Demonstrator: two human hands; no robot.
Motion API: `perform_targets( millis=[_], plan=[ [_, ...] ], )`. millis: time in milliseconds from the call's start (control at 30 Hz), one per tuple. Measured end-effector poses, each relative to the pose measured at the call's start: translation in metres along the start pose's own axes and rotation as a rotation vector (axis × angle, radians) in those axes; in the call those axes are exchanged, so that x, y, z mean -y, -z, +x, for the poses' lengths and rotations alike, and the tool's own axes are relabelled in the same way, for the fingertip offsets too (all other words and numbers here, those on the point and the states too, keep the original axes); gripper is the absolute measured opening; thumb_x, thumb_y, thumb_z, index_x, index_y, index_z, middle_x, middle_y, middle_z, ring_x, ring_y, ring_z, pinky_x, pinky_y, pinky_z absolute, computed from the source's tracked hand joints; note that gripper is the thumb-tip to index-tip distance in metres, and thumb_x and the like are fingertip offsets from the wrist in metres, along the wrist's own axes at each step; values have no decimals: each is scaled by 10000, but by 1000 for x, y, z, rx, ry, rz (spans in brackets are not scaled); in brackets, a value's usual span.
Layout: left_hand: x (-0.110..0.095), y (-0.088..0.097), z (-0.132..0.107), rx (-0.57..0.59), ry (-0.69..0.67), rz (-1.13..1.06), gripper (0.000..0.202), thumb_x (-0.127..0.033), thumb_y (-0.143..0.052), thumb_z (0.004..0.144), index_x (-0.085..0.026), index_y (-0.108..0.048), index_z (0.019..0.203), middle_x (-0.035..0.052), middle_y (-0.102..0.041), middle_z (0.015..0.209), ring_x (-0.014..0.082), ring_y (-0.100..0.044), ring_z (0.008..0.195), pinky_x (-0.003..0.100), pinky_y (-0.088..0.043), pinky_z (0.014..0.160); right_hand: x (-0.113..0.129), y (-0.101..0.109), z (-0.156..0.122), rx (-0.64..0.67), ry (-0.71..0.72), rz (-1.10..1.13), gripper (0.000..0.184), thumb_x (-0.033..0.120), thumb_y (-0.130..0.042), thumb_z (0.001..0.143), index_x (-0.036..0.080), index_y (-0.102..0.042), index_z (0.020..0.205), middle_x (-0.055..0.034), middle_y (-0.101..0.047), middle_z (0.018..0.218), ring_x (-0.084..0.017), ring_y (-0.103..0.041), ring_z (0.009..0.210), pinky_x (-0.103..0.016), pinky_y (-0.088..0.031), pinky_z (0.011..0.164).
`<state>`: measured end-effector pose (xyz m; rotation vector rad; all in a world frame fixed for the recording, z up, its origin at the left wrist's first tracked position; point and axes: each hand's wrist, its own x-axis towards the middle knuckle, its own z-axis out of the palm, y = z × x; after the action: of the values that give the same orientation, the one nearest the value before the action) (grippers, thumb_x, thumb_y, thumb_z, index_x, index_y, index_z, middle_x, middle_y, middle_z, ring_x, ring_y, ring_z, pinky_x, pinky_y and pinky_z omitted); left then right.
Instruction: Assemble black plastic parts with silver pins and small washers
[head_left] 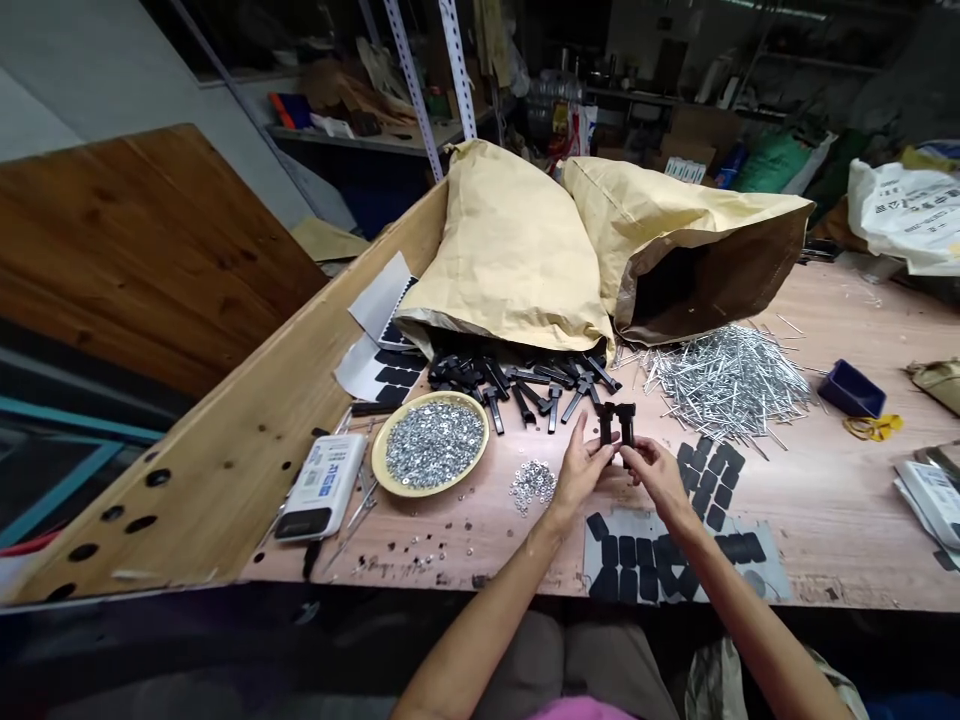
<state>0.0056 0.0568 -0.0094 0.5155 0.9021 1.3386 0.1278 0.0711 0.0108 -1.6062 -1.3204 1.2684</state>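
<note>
My left hand [585,462] is closed around a black T-shaped plastic part [606,422], held upright just above the table. Beside it, a similar black plastic part [626,420] stands upright in the closed fingers of my right hand [654,470]. The two parts are side by side, close together. Left of my left hand lies a small heap of metal washers [534,484]. Black rounded pads [705,480] lie to the right of my right hand, and more sit on a grey sheet [772,570] below my wrists.
A yellow bowl [380,463] of small metal pieces stands at left, near a white power bank [322,485]. More black parts [517,385] spill from a paper sack [517,250]. Behind my right hand are thin metal rods [731,380], then a blue tray [853,390]. A wooden board [300,400] edges the left.
</note>
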Motion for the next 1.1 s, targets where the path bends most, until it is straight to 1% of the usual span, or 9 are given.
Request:
perform_targets(
  millis=[200, 300, 467, 633, 700, 767, 867, 1000, 1100],
  plan=[
    [-5, 12, 13, 177, 134, -157, 420, -52, -648, 564, -169, -631, 968, 65, -703, 1013, 228, -607, 1071, 334, -429, 966, 6, -14, 4, -47, 239, -265, 279, 397, -599, 670, 173, -641, 832, -23, -639, 702, -145, -522, 559, -294, -457, 575],
    [-12, 21, 21, 232, 174, -213, 435, -69, -627, 543, -170, -654, 966, 59, -699, 1029, 250, -588, 1096, 367, -412, 989, 13, -21, 12, -5, 312, -278, 293, 418, -579, 697, 171, -638, 843, -33, -648, 736, -143, -521, 563, -291, -456, 577],
    [-23, 26, 30, 104, 109, -88, 428, -72, -667, 553, -185, -681, 966, 39, -713, 997, 252, -605, 1062, 378, -415, 984, 9, -30, 26, 108, 288, -208, 382, 436, -560, 750, 155, -614, 1003, -40, -665, 787, -148, -555, 592, -286, -481, 575],
    [-24, 27, 29, 272, 186, -153, 360, -181, -773, 541, -172, -715, 896, 64, -714, 1011, 263, -605, 1066, 367, -440, 955, -9, -36, 25, 72, 436, -262, 335, 390, -547, 801, 165, -605, 1043, -59, -639, 809, -157, -571, 619, -301, -511, 588],
    [-20, 27, 30, 170, 154, -151, 370, -245, -813, 532, -160, -720, 880, 71, -722, 983, 254, -618, 1037, 354, -458, 929, -11, -36, 25, 99, 538, -300, 314, 373, -524, 822, 174, -620, 1045, -97, -621, 931, -162, -586, 671, -303, -520, 589],
    [-15, 27, 33, 16, 112, -149, 413, -287, -842, 504, -140, -723, 871, 84, -729, 950, 249, -640, 985, 346, -485, 884, -7, -32, 33, 253, 585, -332, 308, 392, -526, 825, 181, -647, 1015, -118, -597, 1036, -171, -607, 733, -308, -529, 603],
    [-8, 27, 38, -176, 53, -189, 410, -341, -856, 477, -117, -715, 789, 86, -736, 821, 231, -682, 823, 326, -530, 752, 3, -21, 61, 409, 519, -417, 315, 428, -490, 858, 187, -684, 918, -88, -637, 927, -177, -628, 730, -311, -527, 636],
    [-8, 27, 41, -224, 43, -198, 474, -349, -859, 470, -131, -694, 857, 27, -697, 621, 203, -685, 648, 285, -526, 591, 11, -21, 103, 20, 423, -703, 249, 354, -529, 843, 156, -680, 835, -96, -670, 804, -193, -630, 701, -300, -490, 653],
    [-10, 26, 40, -208, 85, -204, 538, -321, -849, 503, -131, -680, 977, 61, -728, 723, 221, -703, 697, 306, -537, 637, 11, -31, 111, -45, 340, -832, 148, 273, -593, 778, 143, -661, 756, -93, -679, 751, -193, -629, 661, -277, -465, 608]
  ],
)
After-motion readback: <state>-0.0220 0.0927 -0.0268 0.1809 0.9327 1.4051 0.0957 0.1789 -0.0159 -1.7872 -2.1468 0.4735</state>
